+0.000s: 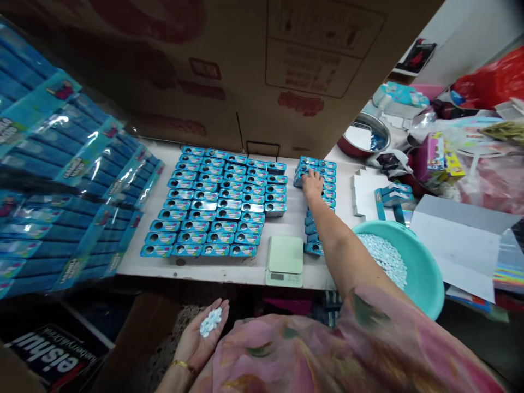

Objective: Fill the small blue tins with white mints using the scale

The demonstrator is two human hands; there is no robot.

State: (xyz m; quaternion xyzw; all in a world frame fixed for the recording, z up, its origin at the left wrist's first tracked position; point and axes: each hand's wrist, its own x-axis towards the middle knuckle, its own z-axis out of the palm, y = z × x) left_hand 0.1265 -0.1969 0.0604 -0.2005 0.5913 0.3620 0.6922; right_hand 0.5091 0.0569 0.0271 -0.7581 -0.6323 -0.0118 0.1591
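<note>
Low in front of the table, my left hand (207,330) is palm up, holding a small heap of pale blue tablets (210,322). My right hand (313,184) reaches to the right-hand stack of blue tins (327,172), its fingertips on a tin at the back left; whether they grip it is unclear. Rows of similar blue tins (221,202) with round dark openings stand to the left. A pale green scale (285,256) lies at the table's front edge. To the right of my forearm, a turquoise basin (426,273) contains many tablets.
A big cardboard box (245,71) rises behind the tins. Wrapped blue packs (61,174) are piled at the left. On the right are a metal bowl (368,134), white open cartons (458,240), plastic bags and a red bag (495,76).
</note>
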